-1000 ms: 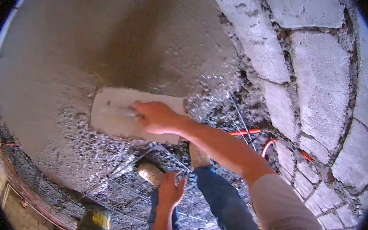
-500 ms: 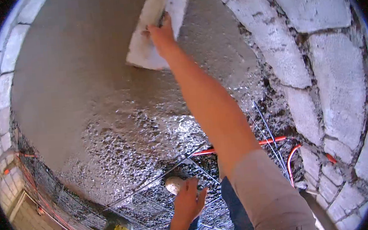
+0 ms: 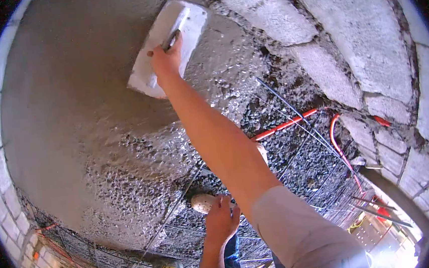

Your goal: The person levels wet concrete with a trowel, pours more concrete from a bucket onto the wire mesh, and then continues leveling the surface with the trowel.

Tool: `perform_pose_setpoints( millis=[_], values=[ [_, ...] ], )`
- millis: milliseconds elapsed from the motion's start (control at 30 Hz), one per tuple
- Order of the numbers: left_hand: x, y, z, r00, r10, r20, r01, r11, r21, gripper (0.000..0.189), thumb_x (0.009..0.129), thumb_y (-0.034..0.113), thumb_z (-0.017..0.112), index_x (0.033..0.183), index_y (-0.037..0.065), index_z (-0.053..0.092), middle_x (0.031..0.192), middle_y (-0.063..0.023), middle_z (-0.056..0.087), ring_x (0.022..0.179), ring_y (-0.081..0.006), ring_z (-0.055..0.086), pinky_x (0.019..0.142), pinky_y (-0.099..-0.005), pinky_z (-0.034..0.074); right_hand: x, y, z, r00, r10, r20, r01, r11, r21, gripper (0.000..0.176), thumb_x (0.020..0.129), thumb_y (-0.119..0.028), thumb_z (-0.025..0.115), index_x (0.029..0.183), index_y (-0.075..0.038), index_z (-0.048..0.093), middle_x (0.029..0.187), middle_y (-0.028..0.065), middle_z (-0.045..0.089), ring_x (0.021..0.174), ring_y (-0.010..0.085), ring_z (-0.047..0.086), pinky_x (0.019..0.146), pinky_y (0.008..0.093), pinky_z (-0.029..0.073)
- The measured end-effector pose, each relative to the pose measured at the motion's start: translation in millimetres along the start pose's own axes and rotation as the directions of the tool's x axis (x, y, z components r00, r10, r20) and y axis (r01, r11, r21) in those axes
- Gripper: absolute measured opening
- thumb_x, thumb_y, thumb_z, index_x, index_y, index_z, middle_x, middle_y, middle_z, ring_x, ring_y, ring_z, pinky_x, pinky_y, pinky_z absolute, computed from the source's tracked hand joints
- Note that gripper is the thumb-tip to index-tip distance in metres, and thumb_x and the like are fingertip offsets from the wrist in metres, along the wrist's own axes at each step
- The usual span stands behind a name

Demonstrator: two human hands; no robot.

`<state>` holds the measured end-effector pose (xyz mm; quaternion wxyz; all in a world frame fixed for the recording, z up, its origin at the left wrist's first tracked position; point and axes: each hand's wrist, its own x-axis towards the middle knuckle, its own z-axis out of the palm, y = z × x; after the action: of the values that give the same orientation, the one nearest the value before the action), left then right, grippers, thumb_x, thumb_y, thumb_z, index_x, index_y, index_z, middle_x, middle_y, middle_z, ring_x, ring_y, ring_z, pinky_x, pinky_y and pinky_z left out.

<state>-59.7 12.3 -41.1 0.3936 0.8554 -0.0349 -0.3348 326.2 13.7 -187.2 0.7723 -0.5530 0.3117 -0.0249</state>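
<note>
Head view: float (image 3: 159, 35) on concrete (image 3: 69, 85), edges apart from stonework (image 3: 357, 27)

The right hand (image 3: 168, 60) grips a trowel (image 3: 192, 29) over concrete (image 3: 56, 106).

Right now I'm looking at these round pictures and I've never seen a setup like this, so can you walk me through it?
Sure. There's no machine here, just a person's two bare hands, seen by one camera worn on the head, looking forward and down. The right hand has its grip on the handle of a flat float, over a smooth grey layer. The left hand appears to hold nothing, close to a speckled shoe. Nearer the person, the surface is rough and pebbly. To the right lie thin rods and an orange tube, with pale stone blocks beyond.
</note>
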Motion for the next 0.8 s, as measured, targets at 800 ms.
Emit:
perform_pose_setpoints(
  millis=[800],
  values=[
    [-5, 11, -2, 0.985, -0.129, 0.111, 0.127, 0.992, 0.023, 0.036, 0.084, 0.030, 0.060, 0.105, 0.003, 0.053, 0.102, -0.0224, 0.057, 0.086, -0.0396, 0.060, 0.071, -0.0470, 0.051, -78, -54, -116, 0.985, 0.147, -0.095, -0.129, 0.975, 0.179, 0.077, 0.084, -0.008, 0.054, 0.144, -0.018, 0.006, 0.111, 0.0129, 0.056, 0.087, 0.0194, 0.058, 0.075, 0.0354, 0.047]
  ],
)
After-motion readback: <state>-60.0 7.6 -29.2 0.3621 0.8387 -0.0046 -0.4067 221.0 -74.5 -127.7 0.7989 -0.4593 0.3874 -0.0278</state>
